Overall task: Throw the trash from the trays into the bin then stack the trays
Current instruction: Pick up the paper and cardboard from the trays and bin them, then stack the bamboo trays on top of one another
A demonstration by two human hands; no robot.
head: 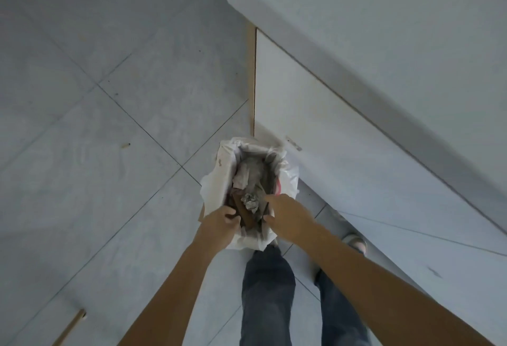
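We look straight down at our two bare arms reaching toward a bin lined with a white plastic bag, which stands on the grey tiled floor just beside a white cabinet. Seen from the middle of the view, the bin lies at about six o'clock.

Between our hands a brown tray tilts steeply over the near rim of the bin. Our left hand clenches the tray's edge at the bin's seven o'clock side, fingers curled over it. Our right hand grasps the opposite edge at the bin's five o'clock side, thumb below and fingers stretched along the top.

A crumpled ball of grey paper sits at the tray's far end, over the bin's mouth. Beyond it, at twelve o'clock inside the bag, lies more crumpled trash, grey and pale pink.

Below the bin, at six o'clock, we see our jeans, and a sandalled foot at four o'clock beside the cabinet. A wooden stick lies on the floor at eight o'clock.
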